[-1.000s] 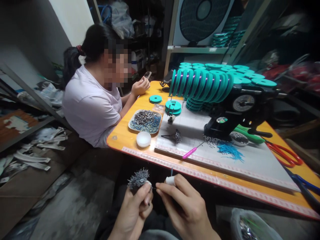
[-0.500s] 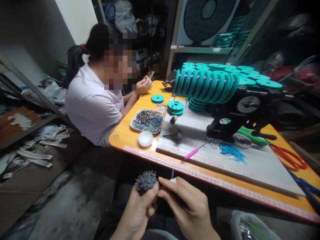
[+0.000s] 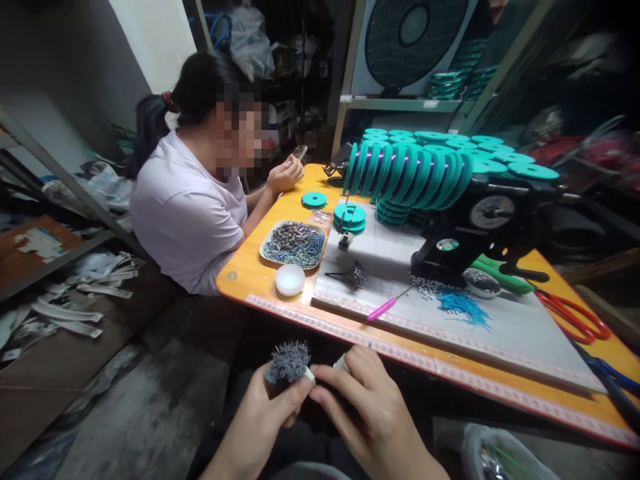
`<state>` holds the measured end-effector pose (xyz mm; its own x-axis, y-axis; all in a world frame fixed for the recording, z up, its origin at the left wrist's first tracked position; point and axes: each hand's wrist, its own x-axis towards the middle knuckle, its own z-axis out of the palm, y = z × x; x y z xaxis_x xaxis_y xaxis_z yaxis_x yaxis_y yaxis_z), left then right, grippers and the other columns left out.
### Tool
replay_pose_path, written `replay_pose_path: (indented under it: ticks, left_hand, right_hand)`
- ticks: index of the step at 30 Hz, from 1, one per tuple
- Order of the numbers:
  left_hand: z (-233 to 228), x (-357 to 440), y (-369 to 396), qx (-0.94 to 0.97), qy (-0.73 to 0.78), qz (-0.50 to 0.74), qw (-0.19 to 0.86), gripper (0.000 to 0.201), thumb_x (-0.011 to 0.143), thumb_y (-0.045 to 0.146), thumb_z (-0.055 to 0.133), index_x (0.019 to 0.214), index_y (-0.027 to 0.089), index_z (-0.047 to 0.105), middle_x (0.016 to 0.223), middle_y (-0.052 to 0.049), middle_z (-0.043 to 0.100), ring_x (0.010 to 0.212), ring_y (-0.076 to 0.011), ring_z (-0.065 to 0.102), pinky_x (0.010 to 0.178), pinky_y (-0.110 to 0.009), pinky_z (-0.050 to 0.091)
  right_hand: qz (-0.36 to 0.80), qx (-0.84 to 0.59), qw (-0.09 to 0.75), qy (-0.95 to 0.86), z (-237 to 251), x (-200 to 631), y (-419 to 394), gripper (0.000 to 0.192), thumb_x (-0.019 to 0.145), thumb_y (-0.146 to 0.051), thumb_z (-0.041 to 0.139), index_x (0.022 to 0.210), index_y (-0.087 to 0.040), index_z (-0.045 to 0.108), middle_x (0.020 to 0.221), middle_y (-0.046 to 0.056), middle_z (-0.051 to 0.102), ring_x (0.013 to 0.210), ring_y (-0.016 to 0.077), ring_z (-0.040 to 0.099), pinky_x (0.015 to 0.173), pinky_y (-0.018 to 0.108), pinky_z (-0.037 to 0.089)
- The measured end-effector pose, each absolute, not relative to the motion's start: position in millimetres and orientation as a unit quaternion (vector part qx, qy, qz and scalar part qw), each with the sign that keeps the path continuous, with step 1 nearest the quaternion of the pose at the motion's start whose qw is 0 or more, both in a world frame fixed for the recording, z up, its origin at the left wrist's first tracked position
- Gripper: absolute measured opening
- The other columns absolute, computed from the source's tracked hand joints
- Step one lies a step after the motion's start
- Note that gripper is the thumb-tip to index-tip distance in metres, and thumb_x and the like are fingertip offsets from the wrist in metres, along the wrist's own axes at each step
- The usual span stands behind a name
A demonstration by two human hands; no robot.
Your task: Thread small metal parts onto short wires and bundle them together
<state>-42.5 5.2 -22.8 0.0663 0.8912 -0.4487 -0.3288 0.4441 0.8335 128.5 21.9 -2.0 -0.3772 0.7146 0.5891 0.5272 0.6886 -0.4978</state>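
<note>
My left hand (image 3: 267,410) is closed around a bundle of small dark grey pieces (image 3: 289,362) with thin wire-like ends sticking up. A small white piece (image 3: 311,375) shows at the tip of its thumb. Close beside it, my right hand (image 3: 373,407) pinches with thumb and index finger near the bundle; whatever lies between those fingertips is too small to make out. Another bit of white (image 3: 342,363) shows behind its index finger, partly hidden. Both hands are in front of the table's near edge, above my lap.
On the yellow table (image 3: 237,283) are a tray (image 3: 265,257) of small weights and tubes, a white cup (image 3: 290,280), a pink-handled tool (image 3: 381,309), blue strips (image 3: 463,308), red-handled scissors (image 3: 575,320) and a black winding machine (image 3: 450,233) with green spools (image 3: 410,173). A person (image 3: 185,200) sits at left holding a phone.
The small white piece now shows at my left thumb tip. The dark strand that stood up near my right hand is no longer plain. Both hands have shifted slightly.
</note>
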Motion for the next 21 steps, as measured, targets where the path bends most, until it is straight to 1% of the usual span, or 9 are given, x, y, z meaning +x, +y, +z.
replay_pose_path:
  ticks: [1, 4, 6, 10, 12, 15, 16, 18, 21]
  left_hand:
    - [-20.4, -46.5, 5.0, 0.298, 0.515, 0.456, 0.662, 0.052, 0.068, 0.055, 0.083, 0.083, 0.011, 0.06, 0.062, 0.004, 0.05, 0.056, -0.0035, 0.04, 0.052, -0.017, 0.032]
    - [-10.3, -57.5, 5.0, 0.343, 0.52, 0.477, 0.62, 0.053, 0.067, 0.057, 0.083, 0.086, 0.01, 0.066, 0.062, -0.001, 0.058, 0.057, -0.0052, 0.045, 0.054, -0.017, 0.035]
    - [-2.3, -62.8, 7.2, 0.344, 0.522, 0.493, 0.605, 0.052, 0.065, 0.055, 0.086, 0.086, 0.011, 0.065, 0.06, -0.001, 0.059, 0.055, -0.005, 0.045, 0.053, -0.016, 0.034]
    - [12.6, -72.1, 24.9, 0.411, 0.458, 0.489, 0.618, 0.045, 0.071, 0.051, 0.083, 0.075, 0.011, 0.062, 0.059, -0.002, 0.057, 0.05, -0.0036, 0.04, 0.047, -0.015, 0.03]
    - [18.6, -80.5, 41.6, 0.442, 0.478, 0.519, 0.553, 0.044, 0.073, 0.052, 0.079, 0.075, 0.012, 0.061, 0.06, -0.002, 0.057, 0.049, -0.0048, 0.04, 0.044, -0.016, 0.029]
    - [25.6, -100.0, 74.6, 0.467, 0.566, 0.572, 0.368, 0.04, 0.076, 0.054, 0.069, 0.083, 0.015, 0.061, 0.067, -0.002, 0.061, 0.054, -0.0097, 0.047, 0.044, -0.019, 0.032]
    - [27.0, -107.1, 86.5, 0.475, 0.583, 0.571, 0.329, 0.036, 0.076, 0.05, 0.069, 0.085, 0.016, 0.063, 0.071, -0.003, 0.063, 0.058, -0.0109, 0.05, 0.049, -0.021, 0.037]
    - [27.3, -119.1, 108.8, 0.511, 0.612, 0.533, 0.283, 0.025, 0.07, 0.033, 0.075, 0.085, 0.015, 0.07, 0.083, -0.005, 0.071, 0.075, -0.016, 0.06, 0.069, -0.027, 0.048]
    - [19.7, -127.1, 132.1, 0.565, 0.633, 0.471, 0.242, 0.022, 0.065, 0.022, 0.072, 0.086, 0.017, 0.077, 0.095, -0.007, 0.074, 0.09, -0.0235, 0.063, 0.092, -0.036, 0.046]
  right_hand:
    - [0.104, -0.378, 0.395, -0.831, -2.1, 127.7, 22.1, 0.004, 0.092, -0.015, 0.061, 0.092, -0.015, 0.065, 0.076, 0.003, 0.053, 0.077, 0.0108, 0.044, 0.074, 0.025, 0.036]
    - [0.092, -0.354, 0.38, -0.849, -1.4, 121.6, 22.8, 0.02, 0.088, -0.011, 0.058, 0.069, -0.013, 0.055, 0.068, 0.002, 0.047, 0.073, 0.01, 0.037, 0.077, 0.028, 0.032]
    - [0.1, -0.321, 0.406, -0.85, 1.4, 115.3, 24.1, 0.021, 0.085, -0.009, 0.055, 0.064, -0.012, 0.051, 0.065, 0.001, 0.043, 0.07, 0.0089, 0.035, 0.077, 0.028, 0.031]
    - [0.142, -0.298, 0.467, -0.82, 13.4, 105.5, 28.9, 0.019, 0.084, -0.009, 0.053, 0.066, -0.012, 0.05, 0.066, 0.001, 0.043, 0.07, 0.0074, 0.039, 0.076, 0.025, 0.036]
    - [0.166, -0.31, 0.492, -0.796, 19.8, 105.3, 30.8, 0.02, 0.085, -0.008, 0.052, 0.067, -0.013, 0.048, 0.064, 0.0, 0.042, 0.068, 0.0063, 0.041, 0.073, 0.022, 0.039]
    - [0.192, -0.357, 0.508, -0.76, 24.9, 111.2, 31.3, 0.024, 0.089, -0.008, 0.051, 0.066, -0.014, 0.048, 0.063, -0.001, 0.045, 0.063, 0.0039, 0.046, 0.065, 0.017, 0.04]
    - [0.2, -0.377, 0.502, -0.752, 25.2, 114.0, 30.9, 0.024, 0.091, -0.009, 0.051, 0.067, -0.014, 0.05, 0.064, -0.002, 0.048, 0.062, 0.0032, 0.049, 0.062, 0.015, 0.04]
    - [0.21, -0.404, 0.494, -0.741, 24.2, 119.1, 29.8, 0.02, 0.094, -0.013, 0.054, 0.074, -0.016, 0.057, 0.067, -0.002, 0.054, 0.063, 0.0021, 0.054, 0.059, 0.014, 0.04]
    - [0.209, -0.415, 0.499, -0.732, 21.0, 123.6, 28.9, 0.01, 0.095, -0.015, 0.057, 0.088, -0.02, 0.061, 0.077, -0.004, 0.062, 0.072, 0.0012, 0.06, 0.065, 0.011, 0.044]
